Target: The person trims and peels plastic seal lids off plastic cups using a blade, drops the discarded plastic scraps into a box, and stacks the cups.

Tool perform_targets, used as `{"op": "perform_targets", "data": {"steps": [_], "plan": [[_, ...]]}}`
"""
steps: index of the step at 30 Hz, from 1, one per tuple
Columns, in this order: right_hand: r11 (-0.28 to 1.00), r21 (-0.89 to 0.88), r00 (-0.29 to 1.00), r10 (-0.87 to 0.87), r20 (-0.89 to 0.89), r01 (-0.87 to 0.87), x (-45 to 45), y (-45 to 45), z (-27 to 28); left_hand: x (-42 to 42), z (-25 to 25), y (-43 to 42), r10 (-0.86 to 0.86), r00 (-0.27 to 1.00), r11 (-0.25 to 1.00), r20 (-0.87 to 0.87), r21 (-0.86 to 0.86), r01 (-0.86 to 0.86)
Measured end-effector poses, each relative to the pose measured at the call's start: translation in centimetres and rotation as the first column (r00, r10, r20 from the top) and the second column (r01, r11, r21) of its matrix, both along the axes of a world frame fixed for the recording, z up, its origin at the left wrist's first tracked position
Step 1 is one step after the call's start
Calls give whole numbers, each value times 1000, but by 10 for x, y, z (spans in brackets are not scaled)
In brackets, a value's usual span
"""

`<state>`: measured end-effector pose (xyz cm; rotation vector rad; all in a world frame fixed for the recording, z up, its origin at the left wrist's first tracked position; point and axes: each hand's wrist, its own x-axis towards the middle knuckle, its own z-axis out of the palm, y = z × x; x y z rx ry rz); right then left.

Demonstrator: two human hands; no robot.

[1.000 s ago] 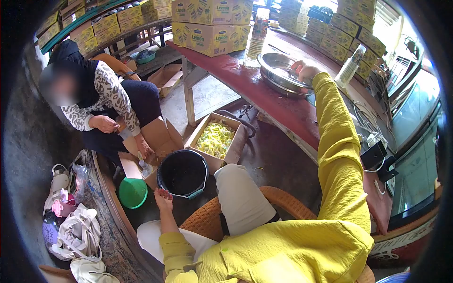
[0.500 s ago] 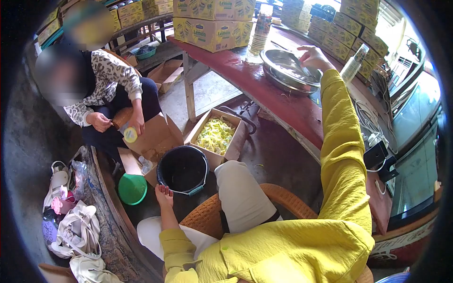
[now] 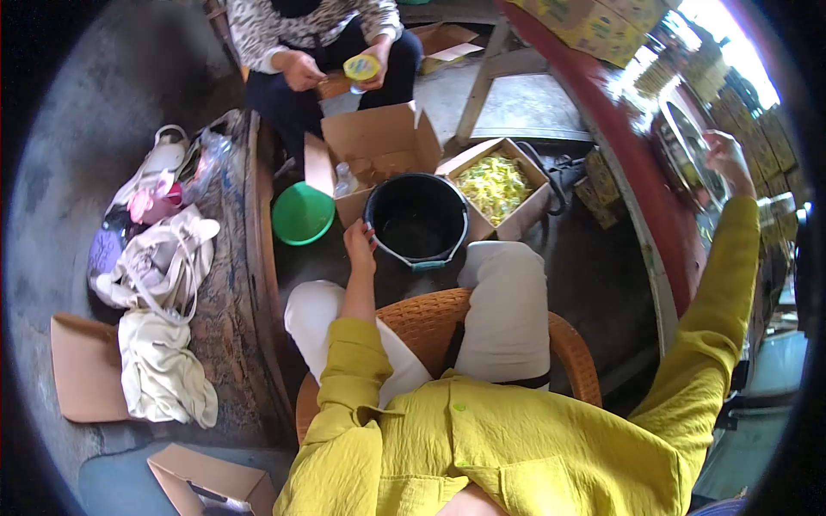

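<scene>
My left hand [image 3: 360, 247] is at the left rim of a black bucket [image 3: 419, 217], its fingers curled on the edge near the handle's end. The bucket stands upright in front of my knees, its handle with a teal grip hanging on my side. Out to the right, my right hand [image 3: 728, 162] reaches over a round metal basin [image 3: 675, 155] on the red table [image 3: 632, 185]. Its fingers are bent but apart, and I make out nothing held in them. What lies in the basin is blurred.
Beyond the bucket are an open carton [image 3: 379, 138] and a box of yellow-green scraps [image 3: 495, 185]. A green basin [image 3: 303, 213] stands left. Opposite, a person holds a yellow-lidded cup [image 3: 362, 68]. Bags [image 3: 168, 258] lie left; lemon cartons [image 3: 594, 26] stand on the table.
The view has swung down and left, so the scene sits further right and higher. My left hand remains at the bucket's rim; my right hand remains over the metal basin.
</scene>
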<state>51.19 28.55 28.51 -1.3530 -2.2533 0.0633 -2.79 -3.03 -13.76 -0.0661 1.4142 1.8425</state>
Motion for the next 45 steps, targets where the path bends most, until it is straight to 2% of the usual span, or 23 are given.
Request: {"op": "perform_targets", "data": {"steps": [2,5,8,10,12,15,16,17,18,19,20,22,24,26,28,29,31,32,35,37,39,41,45], "plan": [[1000,-17,985,-9,173,12,-4,-8,-1,-2,3,2,50,999,998,15,-38,-50],[987,162,952,-48,303,-2,9,13,8,-23,-7,18,65,997,993,-29,-92,-67],[919,339,951,-265,159,199,-40,-28,26,-48,-15,34,-1,991,980,-132,-199,-25],[900,435,986,-90,140,21,-87,-51,23,-71,-37,47,-92,964,952,-251,-306,11],[931,358,993,41,112,-79,-152,-74,10,-90,-74,61,-108,949,943,-295,-334,4],[979,199,993,-23,-114,46,-299,-148,-59,-106,-113,72,-174,910,908,-377,-419,0],[959,109,915,282,-288,-262,-311,-130,-100,-110,-121,76,-201,893,893,-402,-451,-2],[967,50,946,253,-204,-248,-343,-145,-125,-112,-117,78,-234,870,884,-433,-468,5],[930,-37,917,353,-183,-366,-358,-142,-164,-114,-103,77,-268,844,874,-464,-485,10],[891,-160,871,354,-340,-425,-369,-133,-217,-114,-98,78,-300,818,863,-490,-505,14],[840,-285,848,326,-417,-462,-382,-135,-258,-118,-102,84,-315,788,862,-528,-507,5],[769,-433,827,213,-521,-471,-396,-145,-327,-130,-114,91,-352,719,855,-599,-518,-13],[686,-548,801,83,-593,-478,-401,-158,-365,-148,-131,103,-422,657,837,-624,-547,18],[645,-612,811,18,-585,-457,-411,-163,-377,-166,-160,120,-453,564,844,-690,-536,22],[645,-652,864,26,-503,-399,-422,-169,-359,-179,-161,133,-595,362,780,-717,-625,45],[676,-628,874,53,-482,-387,-423,-173,-355,-187,-167,139,-639,249,761,-728,-646,65],[751,-557,894,95,-439,-353,-422,-174,-350,-192,-180,151,-649,145,755,-747,-656,1],[742,-576,895,72,-440,-343,-418,-175,-351,-195,-186,159,-654,85,753,-752,-658,-23],[715,-634,913,15,-407,-294,-404,-183,-355,-194,-183,174,-884,104,442,-457,-887,-135],[704,-653,932,36,-361,-280,-400,-183,-353,-203,-202,186,-949,115,283,-293,-954,-93],[681,-680,936,23,-350,-271,-402,-183,-353,-211,-217,194,-966,90,233,-242,-967,-100],[660,-695,930,16,-368,-286,-404,-183,-354,-219,-229,195,-952,83,289,-296,-953,-90],[674,-685,927,3,-374,-278,-398,-183,-360,-216,-193,197,-879,48,474,-474,-880,-14]]}}
